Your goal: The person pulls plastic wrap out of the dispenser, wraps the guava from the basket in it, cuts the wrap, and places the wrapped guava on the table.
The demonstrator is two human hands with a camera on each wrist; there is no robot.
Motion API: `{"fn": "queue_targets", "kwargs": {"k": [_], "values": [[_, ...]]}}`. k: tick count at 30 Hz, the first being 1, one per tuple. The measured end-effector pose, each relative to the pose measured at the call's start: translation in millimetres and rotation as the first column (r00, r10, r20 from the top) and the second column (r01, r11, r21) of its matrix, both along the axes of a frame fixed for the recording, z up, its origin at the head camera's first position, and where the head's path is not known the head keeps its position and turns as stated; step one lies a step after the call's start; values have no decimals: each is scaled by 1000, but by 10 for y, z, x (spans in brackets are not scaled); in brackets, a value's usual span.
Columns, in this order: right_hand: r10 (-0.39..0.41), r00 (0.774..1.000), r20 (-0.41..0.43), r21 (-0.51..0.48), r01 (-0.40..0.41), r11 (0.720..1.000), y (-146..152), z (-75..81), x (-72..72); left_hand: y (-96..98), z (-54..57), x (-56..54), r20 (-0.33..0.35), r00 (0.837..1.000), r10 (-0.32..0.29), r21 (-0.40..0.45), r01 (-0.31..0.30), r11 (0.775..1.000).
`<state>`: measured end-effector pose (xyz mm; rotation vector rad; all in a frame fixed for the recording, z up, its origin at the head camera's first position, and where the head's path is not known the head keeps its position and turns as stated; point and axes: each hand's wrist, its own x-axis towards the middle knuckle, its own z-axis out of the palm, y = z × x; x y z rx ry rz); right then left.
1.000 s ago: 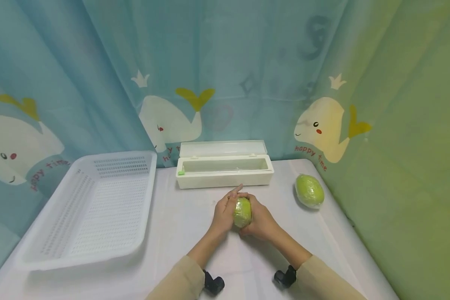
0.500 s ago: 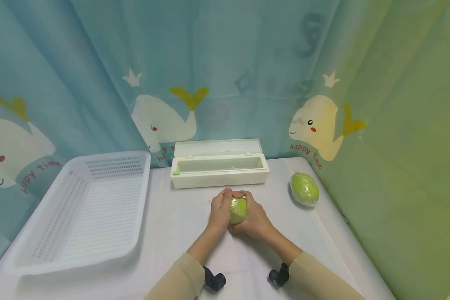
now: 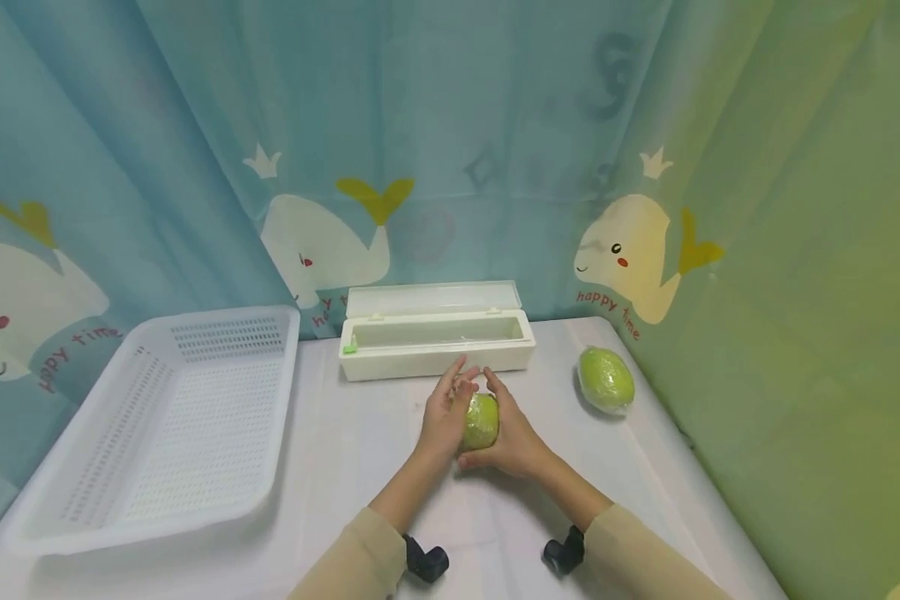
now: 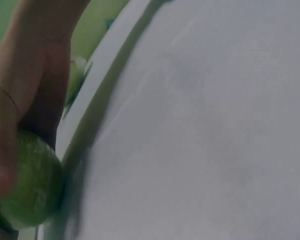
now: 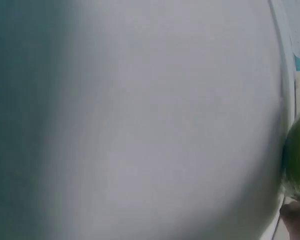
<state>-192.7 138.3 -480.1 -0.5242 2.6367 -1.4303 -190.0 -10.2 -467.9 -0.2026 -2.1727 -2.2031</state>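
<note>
A green fruit wrapped in clear film (image 3: 482, 422) is between the two hands at the middle of the table, near the box. My right hand (image 3: 517, 437) holds it from the right, fingers bent over its far side and thumb at its near side. My left hand (image 3: 442, 425) lies along its left side, touching it with fingers fairly straight and pointing away. In the left wrist view the fruit (image 4: 35, 182) shows glossy film, partly covered by a hand. The right wrist view catches only an edge of the fruit (image 5: 299, 157). A second wrapped green fruit (image 3: 606, 380) lies at the right.
Behind the hands stands a long white box (image 3: 435, 362), its lid raised and a small green piece at its left end. A white perforated basket (image 3: 288, 408) occupies the table's left. Curtains (image 3: 450, 125) border the table's back and right sides.
The fingers of both hands, bent over the fruit half a second ago, have straightened and spread somewhat. The fruit stays between the hands in about the same place.
</note>
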Motion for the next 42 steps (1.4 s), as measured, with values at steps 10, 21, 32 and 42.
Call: {"fn": "queue_targets", "kwargs": {"k": [10, 21, 32, 42], "values": [[100, 994, 49, -127, -93, 988, 146, 66, 32, -94, 1, -59, 96, 994, 45, 42, -49, 998], [-77, 981, 178, -202, 113, 973, 240, 35, 79, -215, 29, 39, 327, 945, -14, 89, -16, 996], [-82, 954, 288, -254, 159, 954, 432, 48, 94, -132, -5, 141, 344, 920, -186, 131, 149, 980], [-92, 927, 364, -327, 220, 919, 548, 143, 177, -5, -12, 88, 387, 898, -211, 213, 136, 968]]}}
